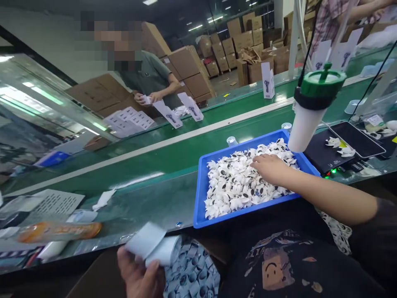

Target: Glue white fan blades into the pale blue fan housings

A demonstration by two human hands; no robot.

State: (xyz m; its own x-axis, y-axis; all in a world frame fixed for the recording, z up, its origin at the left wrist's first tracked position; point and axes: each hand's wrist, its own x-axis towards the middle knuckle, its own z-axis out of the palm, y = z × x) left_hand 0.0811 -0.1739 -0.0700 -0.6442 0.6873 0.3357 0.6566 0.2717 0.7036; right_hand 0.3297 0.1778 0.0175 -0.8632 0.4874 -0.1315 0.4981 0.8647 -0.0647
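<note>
My right hand (270,168) reaches into a blue tray (200,194) heaped with small white parts with black centres (235,186). Its fingers curl down into the pile; what they grip is hidden. My left hand (136,271) is low near my lap, closed on a small white folded box (153,246). Beneath it lies a bin of several white cups or tubes (192,275).
A green conveyor belt (173,157) runs across in front. A white bottle with a green cap (313,105) hangs above the tray's right. A black scale and tablet (347,142) sit right. Another person (149,78) across the belt handles white boxes. Cardboard cartons are stacked behind.
</note>
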